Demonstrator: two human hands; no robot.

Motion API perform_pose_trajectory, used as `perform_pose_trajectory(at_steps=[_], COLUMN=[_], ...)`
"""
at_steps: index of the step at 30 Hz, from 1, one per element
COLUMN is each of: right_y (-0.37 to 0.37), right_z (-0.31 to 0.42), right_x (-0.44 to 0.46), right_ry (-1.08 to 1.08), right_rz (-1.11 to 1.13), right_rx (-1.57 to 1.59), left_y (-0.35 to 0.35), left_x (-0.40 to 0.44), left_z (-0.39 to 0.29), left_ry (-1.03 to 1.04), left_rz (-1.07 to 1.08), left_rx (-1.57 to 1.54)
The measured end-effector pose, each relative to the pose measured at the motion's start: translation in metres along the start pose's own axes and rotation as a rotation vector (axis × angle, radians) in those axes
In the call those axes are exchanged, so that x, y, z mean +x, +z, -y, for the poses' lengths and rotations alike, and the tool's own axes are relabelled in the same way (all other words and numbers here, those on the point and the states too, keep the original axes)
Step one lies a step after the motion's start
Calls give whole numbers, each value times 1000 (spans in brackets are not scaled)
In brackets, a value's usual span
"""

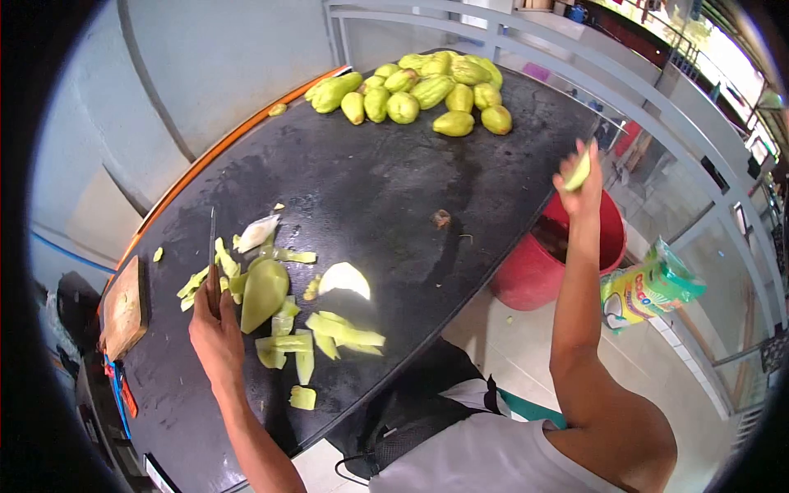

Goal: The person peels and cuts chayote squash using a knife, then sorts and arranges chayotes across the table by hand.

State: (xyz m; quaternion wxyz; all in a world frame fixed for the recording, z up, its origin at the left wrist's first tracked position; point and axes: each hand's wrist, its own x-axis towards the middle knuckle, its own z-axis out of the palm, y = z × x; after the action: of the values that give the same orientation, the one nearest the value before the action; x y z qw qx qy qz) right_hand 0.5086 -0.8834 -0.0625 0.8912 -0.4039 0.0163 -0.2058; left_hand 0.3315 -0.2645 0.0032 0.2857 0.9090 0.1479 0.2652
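Observation:
My left hand is closed around the wooden handle of a knife, its thin blade pointing away from me. Just right of it lies a peeled green chayote piece, among scattered green peel strips and a pale cut half. Out to the right, my right hand is raised above a red bucket. Its fingers hold a light green chayote piece, slightly blurred. A heap of whole chayotes rests at the table's far end.
A wooden cutting board stands at the table's left edge. On the floor right of the bucket is a green and yellow plastic bag. Grey metal railing runs behind the dark table, and a wall borders its left.

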Motion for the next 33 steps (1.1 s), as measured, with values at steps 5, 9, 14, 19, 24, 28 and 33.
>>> perform_pose_trajectory(at_steps=[5,9,14,19,24,28,33], right_y=[-224,-306,-212,88,265,339,368], right_z=[-69,-81,-36,-11,-93,-138,-192], right_x=[-4,-13,52,-9,-111,-166,-186], right_ry=[291,412,89,-656,-509,-263,-334], right_rz=[-765,-403,-549,-65,808,1287,1622], right_rx=[-539,-746,-910,-688,-681,-934,-919], left_y=[12,15,2,-14,-8,-4,-16], left_x=[5,10,17,18,17,18,16], left_z=[10,14,30,28,40,42,34], left_ry=[20,27,-94,-148,-113,-143,-146], left_rz=[43,63,-10,-40,-11,-45,-77], left_rx=[-10,-202,-354,-65,85,-8,-43])
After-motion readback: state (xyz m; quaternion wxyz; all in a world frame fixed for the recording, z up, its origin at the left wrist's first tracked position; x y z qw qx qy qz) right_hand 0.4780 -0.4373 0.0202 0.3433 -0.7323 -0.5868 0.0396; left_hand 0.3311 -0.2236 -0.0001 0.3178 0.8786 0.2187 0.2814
